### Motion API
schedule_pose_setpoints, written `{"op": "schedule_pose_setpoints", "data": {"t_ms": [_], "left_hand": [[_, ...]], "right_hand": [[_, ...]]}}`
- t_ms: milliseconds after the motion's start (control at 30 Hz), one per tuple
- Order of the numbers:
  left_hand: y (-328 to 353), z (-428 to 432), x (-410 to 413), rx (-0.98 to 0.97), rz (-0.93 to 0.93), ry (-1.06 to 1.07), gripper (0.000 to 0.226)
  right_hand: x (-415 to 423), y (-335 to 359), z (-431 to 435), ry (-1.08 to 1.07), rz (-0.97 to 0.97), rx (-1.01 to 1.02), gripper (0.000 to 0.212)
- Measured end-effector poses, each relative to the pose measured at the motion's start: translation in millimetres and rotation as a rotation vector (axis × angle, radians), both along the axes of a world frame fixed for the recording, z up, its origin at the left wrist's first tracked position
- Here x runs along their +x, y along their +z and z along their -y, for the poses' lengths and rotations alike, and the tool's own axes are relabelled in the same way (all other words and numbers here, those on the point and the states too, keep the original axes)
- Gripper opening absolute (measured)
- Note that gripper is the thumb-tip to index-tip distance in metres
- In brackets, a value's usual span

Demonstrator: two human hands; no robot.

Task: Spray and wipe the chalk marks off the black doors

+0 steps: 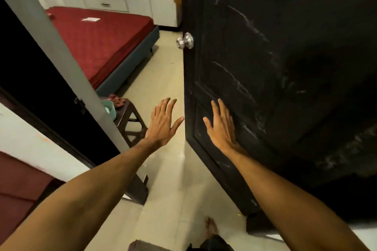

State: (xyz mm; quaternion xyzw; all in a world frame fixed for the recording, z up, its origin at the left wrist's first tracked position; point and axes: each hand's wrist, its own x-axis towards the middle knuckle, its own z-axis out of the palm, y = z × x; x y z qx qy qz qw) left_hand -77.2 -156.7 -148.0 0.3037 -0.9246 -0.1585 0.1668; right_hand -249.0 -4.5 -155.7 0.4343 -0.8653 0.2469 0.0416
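Reaching forward mid-frame, the left hand and right hand are empty, fingers straight, near the chalk-streaked black door.

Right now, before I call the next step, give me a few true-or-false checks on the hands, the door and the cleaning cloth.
1. The left hand and right hand hold nothing. True.
2. The black door has been wiped clean. False: pale chalk marks streak its face.
3. The left hand grips the door knob. False: the knob is untouched; that hand is lower down, open over the floor.
4. A reddish cloth lies on the dark stool left of the door. True.
5. The black door stands open. True.
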Motion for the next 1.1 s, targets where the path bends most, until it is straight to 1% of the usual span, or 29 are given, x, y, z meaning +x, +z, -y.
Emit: {"op": "schedule_pose_setpoints", "data": {"t_ms": [200, 300, 400, 533, 600, 700, 800, 933, 1100], "left_hand": [[-31, 54, -22, 0.166, 0.019, 0.221, 0.088], [-48, 81, -29, 0.233, -0.003, 0.327, 0.081], [-70, 116, -37, 0.276, -0.036, 0.439, 0.074], [-94, 171, -45, 0.342, -0.143, 0.599, 0.071], [-103, 197, -46, 0.381, -0.211, 0.7, 0.071], [-120, 234, -43, 0.497, -0.31, 0.891, 0.074], [-132, 260, -40, 0.565, -0.347, 1.055, 0.075], [-140, 296, -30, 0.609, -0.411, 1.21, 0.075], [-164, 358, -11, 0.634, -0.488, 1.461, 0.078]], "right_hand": [[-41, -34, 93, 0.154, 0.126, 0.059, 0.069], [-50, -42, 139, 0.233, 0.206, 0.066, 0.068], [-57, -57, 190, 0.336, 0.245, 0.08, 0.066], [-57, -78, 269, 0.422, 0.3, 0.121, 0.063], [-55, -83, 307, 0.468, 0.292, 0.158, 0.064], [-49, -87, 368, 0.572, 0.291, 0.197, 0.063], [-34, -89, 424, 0.642, 0.311, 0.213, 0.063], [-7, -104, 490, 0.768, 0.307, 0.267, 0.062], [18, -150, 573, 0.873, 0.319, 0.417, 0.063]]}}
